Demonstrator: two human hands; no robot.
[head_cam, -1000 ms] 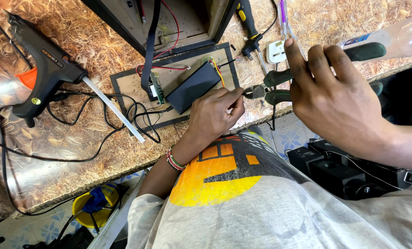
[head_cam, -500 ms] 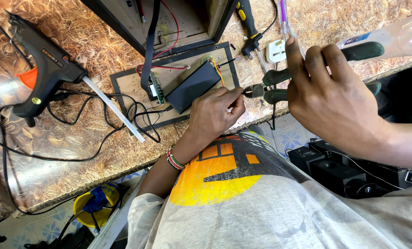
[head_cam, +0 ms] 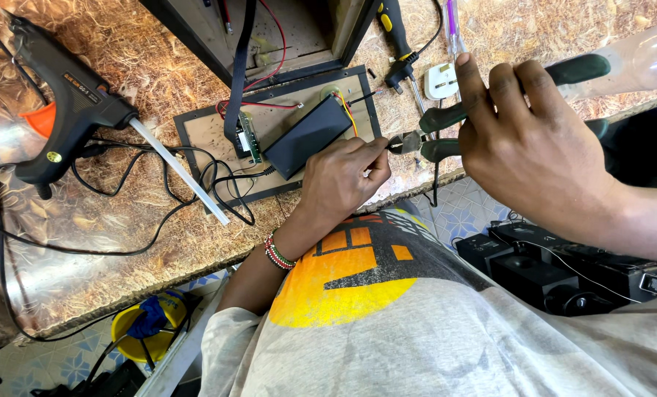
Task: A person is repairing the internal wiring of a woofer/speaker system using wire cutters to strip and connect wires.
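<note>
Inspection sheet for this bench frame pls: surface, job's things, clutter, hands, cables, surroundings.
Surface: chipboard bench, worn and patchy.
Job's things: green-handled cutters; thin wire pinched at their tip; black battery pack on a framed panel.
Clutter: glue gun, screwdriver, white plug, clear bottle.
Hands: left hand pinches wire; right hand grips cutters.
Cables: black cord looped on bench.
Surroundings: yellow tub on tiled floor.

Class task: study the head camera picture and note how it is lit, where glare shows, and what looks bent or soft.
Head view: even daylight, soft shadows under the glue gun; glare on the clear bottle at top right; wide-lens bend along the table edge; the right hand on the pliers looms large; the left hand and black pack stay sharp.
</note>
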